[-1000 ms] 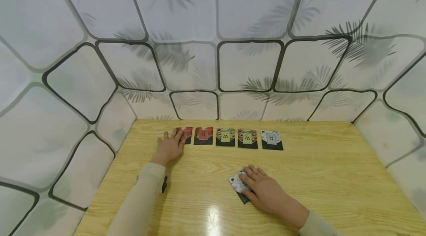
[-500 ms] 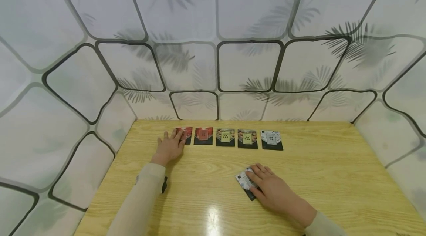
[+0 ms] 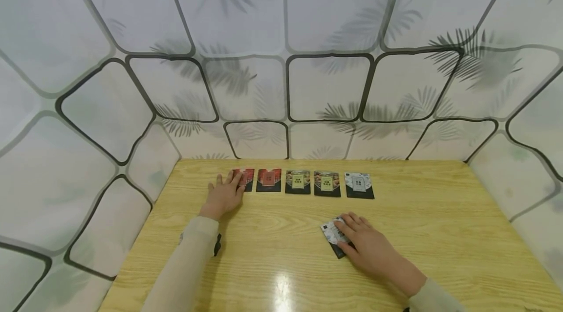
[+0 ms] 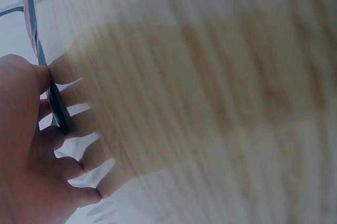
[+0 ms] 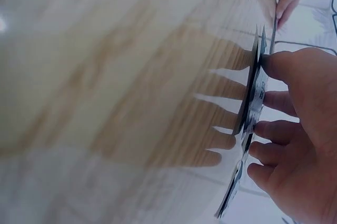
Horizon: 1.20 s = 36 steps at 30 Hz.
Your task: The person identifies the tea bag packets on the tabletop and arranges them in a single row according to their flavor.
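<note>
My left hand (image 3: 223,198) lies with spread fingers at the left end of a row of flat packets, its fingertips on a red-and-black packet (image 3: 249,181) that they partly cover. The left wrist view shows those fingertips down on the table and the thumb at the packet's edge. Nearer to me, my right hand (image 3: 373,249) rests its extended fingers and thumb on a white-and-black packet (image 3: 330,232), which lies slanted on the table. Seen from the right wrist, this packet (image 5: 257,95) appears almost edge-on under the fingertips.
To the right of the left hand, the row continues with a second red packet (image 3: 269,181), two yellow-labelled packets (image 3: 297,182) and a white-and-black one (image 3: 359,186). They lie on a wood-grain table (image 3: 264,243). A patterned fabric wall (image 3: 321,138) rises behind the table.
My right hand has slid the white-and-black packet rightward and slightly away from me, toward the row. The left hand and the row of packets have stayed put.
</note>
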Available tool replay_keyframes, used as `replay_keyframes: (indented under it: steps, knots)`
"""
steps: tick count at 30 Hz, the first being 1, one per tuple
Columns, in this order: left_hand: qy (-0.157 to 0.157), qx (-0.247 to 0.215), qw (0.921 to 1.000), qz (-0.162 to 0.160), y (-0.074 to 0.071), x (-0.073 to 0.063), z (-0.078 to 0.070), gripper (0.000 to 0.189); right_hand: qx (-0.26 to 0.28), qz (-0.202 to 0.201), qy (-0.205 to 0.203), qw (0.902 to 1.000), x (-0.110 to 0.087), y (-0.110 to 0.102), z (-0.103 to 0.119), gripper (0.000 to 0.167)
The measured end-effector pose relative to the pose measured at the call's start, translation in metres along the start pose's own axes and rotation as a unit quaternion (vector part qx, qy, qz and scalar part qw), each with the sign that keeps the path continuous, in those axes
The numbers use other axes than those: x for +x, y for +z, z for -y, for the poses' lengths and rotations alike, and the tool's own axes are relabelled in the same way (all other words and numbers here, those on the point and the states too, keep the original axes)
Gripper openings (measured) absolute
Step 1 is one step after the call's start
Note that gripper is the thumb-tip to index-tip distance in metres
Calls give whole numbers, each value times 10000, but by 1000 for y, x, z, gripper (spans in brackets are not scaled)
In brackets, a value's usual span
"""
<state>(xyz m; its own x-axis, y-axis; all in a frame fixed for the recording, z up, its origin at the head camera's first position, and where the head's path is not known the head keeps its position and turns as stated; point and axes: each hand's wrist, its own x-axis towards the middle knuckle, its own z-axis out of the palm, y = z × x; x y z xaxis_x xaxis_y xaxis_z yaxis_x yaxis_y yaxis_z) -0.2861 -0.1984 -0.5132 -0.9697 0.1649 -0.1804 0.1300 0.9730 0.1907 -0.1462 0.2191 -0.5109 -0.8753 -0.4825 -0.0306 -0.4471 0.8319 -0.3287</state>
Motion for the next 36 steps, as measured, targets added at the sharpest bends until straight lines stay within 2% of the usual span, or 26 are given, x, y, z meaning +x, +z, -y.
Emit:
replay_keyframes:
  steps: [10,22,28,36]
  knots:
    - [6,6,10000,-18,-1,0,-1,62,-201,-306,148,9992,-4,0,-14,56]
    - [4,-45,10000,-10,-1,-1,-1,62,-314,-454,504,9972,-10,-7,-31,57]
    - [-24,-76,10000,11,1,1,-1,62,-345,-626,519,9961,-13,-9,-41,56]
    - [-25,6,10000,79,-2,0,-2,62,-399,-657,599,9952,-15,-11,-52,57]
